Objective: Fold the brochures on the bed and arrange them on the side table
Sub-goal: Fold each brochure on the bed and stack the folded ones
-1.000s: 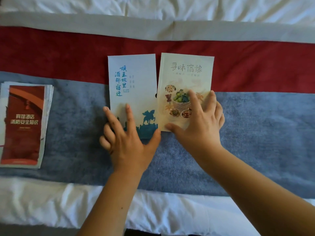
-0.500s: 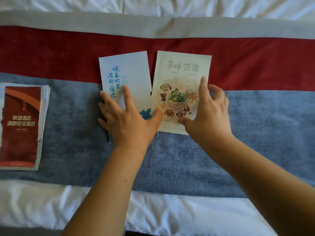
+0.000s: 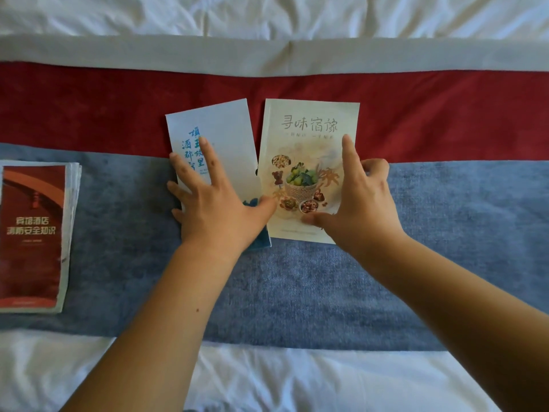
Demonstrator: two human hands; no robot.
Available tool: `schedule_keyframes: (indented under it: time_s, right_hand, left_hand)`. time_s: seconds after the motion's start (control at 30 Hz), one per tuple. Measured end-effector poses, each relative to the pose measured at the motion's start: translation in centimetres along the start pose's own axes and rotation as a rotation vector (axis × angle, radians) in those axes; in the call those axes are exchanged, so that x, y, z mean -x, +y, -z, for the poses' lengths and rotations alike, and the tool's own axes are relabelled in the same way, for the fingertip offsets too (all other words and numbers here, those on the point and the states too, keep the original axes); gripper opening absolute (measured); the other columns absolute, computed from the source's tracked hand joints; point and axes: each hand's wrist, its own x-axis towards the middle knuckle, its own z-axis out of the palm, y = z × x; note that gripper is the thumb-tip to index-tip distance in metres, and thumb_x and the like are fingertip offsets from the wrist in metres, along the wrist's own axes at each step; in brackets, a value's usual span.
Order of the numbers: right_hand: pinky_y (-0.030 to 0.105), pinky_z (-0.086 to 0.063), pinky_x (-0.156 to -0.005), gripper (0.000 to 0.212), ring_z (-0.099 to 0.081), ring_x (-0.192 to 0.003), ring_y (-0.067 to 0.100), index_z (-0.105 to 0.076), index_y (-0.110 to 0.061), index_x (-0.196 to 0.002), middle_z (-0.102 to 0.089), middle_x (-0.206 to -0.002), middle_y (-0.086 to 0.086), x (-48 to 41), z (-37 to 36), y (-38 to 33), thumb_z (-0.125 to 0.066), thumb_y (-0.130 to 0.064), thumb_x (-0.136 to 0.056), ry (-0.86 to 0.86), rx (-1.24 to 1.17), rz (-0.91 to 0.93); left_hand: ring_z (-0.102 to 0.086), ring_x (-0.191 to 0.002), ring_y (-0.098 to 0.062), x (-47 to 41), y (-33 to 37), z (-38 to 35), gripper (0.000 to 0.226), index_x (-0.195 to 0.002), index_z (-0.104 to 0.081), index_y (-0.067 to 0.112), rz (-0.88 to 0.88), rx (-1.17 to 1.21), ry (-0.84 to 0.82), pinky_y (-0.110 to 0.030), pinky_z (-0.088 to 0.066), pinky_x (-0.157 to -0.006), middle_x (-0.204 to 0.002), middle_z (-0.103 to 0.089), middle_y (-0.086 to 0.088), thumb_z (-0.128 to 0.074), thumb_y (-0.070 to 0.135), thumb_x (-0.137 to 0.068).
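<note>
Pressing open-palmed, left hand point(image 3: 219, 212) pins blue brochure point(image 3: 228, 135); right hand point(image 3: 362, 209), grasp unclear, covers cream brochure point(image 3: 309, 126) at three o'clock; soft bedding point(image 3: 445, 227) may skew creases.

Blue brochure point(image 3: 225, 138): top now tilted left. Left hand point(image 3: 219, 209): slid farther up it, covering its lower picture. Right hand point(image 3: 359, 203): moved farther up cream brochure point(image 3: 309, 126).

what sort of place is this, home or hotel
Probably a hotel room: white sheets, a red and blue bed runner across them, and a stack of red leaflets titled hotel fire safety.
</note>
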Motion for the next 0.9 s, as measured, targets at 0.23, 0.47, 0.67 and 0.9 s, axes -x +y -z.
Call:
schedule_keyframes:
  time_s: [0.23, 0.47, 0.67, 0.9]
  right_hand:
    - [0.030, -0.040, -0.086, 0.148, -0.043, -0.101, 0.018, 0.017, -0.035, -0.162, -0.028, -0.127, 0.002, 0.1, 0.4, 0.3, -0.096, -0.040, -0.067, -0.012, -0.026, -0.012]
    - [0.033, -0.033, -0.113, 0.126, -0.030, -0.146, 0.023, -0.002, -0.035, -0.165, -0.024, -0.161, 0.000, 0.9, -1.3, 1.4, -0.092, -0.029, -0.077, 0.081, -0.101, 0.125]
    - [0.030, -0.037, -0.111, 0.112, -0.038, -0.139, 0.018, -0.027, -0.041, -0.160, -0.030, -0.154, -0.003, 1.4, -1.5, 1.4, -0.095, -0.023, -0.072, 0.146, -0.177, 0.123]
    - [0.041, -0.063, -0.083, 0.060, -0.071, -0.097, 0.011, -0.051, -0.036, -0.145, -0.070, -0.108, -0.009, 0.4, -0.4, 0.5, -0.078, -0.029, -0.091, 0.105, -0.548, -0.137]
  left_hand:
    - [0.007, -0.152, -0.053, 0.2, 0.1, -0.1, 0.125, -0.157, 0.027, 0.024, -0.029, 0.010, -0.003, -0.072, -0.017, -0.115, -0.164, 0.030, -0.016, -0.058, 0.075, -0.082]
    - [0.004, -0.154, -0.048, 1.3, -1.4, -0.9, 0.115, -0.161, 0.018, 0.021, -0.116, 0.098, 0.108, -0.070, -0.025, -0.117, -0.164, 0.034, -0.010, -0.049, 0.071, -0.082]
    - [-0.001, -0.155, -0.046, 1.4, -1.9, -1.0, 0.114, -0.160, 0.018, 0.022, -0.145, 0.171, 0.151, -0.067, -0.038, -0.110, -0.164, 0.033, -0.006, -0.039, 0.073, -0.076]
    - [-0.002, -0.155, -0.044, 1.3, -2.1, -0.9, 0.113, -0.160, 0.017, 0.021, -0.142, 0.183, 0.123, -0.065, -0.038, -0.111, -0.163, 0.035, -0.002, -0.036, 0.072, -0.075]
